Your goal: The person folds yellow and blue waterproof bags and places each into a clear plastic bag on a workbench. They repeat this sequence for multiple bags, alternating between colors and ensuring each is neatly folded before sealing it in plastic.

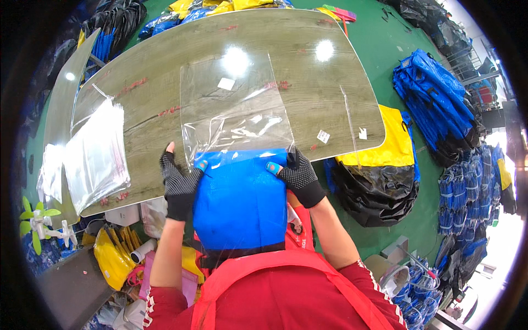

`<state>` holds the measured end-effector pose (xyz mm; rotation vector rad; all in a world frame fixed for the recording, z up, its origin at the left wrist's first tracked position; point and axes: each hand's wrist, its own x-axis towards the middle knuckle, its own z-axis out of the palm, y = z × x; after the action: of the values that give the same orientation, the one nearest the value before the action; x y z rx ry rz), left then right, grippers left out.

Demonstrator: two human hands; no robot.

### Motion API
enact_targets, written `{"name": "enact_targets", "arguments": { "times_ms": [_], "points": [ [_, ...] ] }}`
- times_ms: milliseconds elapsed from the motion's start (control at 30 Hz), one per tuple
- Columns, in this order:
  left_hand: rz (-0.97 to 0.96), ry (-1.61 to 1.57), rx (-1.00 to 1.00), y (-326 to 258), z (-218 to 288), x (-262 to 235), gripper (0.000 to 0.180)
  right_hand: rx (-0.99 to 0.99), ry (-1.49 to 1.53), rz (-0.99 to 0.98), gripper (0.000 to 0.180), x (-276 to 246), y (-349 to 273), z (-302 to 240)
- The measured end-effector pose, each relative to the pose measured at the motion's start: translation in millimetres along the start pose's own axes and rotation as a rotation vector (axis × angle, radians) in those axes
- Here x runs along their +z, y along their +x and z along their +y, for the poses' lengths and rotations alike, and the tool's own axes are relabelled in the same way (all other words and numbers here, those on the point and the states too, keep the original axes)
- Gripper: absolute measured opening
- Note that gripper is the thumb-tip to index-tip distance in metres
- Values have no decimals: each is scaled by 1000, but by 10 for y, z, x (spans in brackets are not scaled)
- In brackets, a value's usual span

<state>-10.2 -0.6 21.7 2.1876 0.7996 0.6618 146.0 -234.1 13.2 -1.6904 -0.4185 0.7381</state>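
A folded blue bag with a black lower end hangs at the table's near edge, in front of my body. Its top edge meets the mouth of a clear plastic bag that lies flat on the table, and the film overlaps the blue edge. My left hand, in a black dotted fingerless glove, grips the blue bag's upper left corner, thumb on top and one fingertip pointing up. Gloved alike, my right hand pinches the upper right corner; its other fingers are mostly hidden behind. Both thumbs have blue-green tape around them.
On the wood-patterned table, a stack of clear plastic bags lies left. Small white labels are at right. A yellow and black bag stands on the floor beside the table; blue bags lie farther right. A green fan is at lower left.
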Motion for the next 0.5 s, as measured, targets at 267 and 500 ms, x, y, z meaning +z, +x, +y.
{"name": "enact_targets", "arguments": {
  "times_ms": [267, 500],
  "points": [
    [-655, -705, -601, -294, 10, -346, 72, 31, 124, 80, 58, 224, -666, -1],
    [-359, -188, -361, -696, 164, -183, 89, 159, -179, 26, 65, 16, -753, 258]
  ]
}}
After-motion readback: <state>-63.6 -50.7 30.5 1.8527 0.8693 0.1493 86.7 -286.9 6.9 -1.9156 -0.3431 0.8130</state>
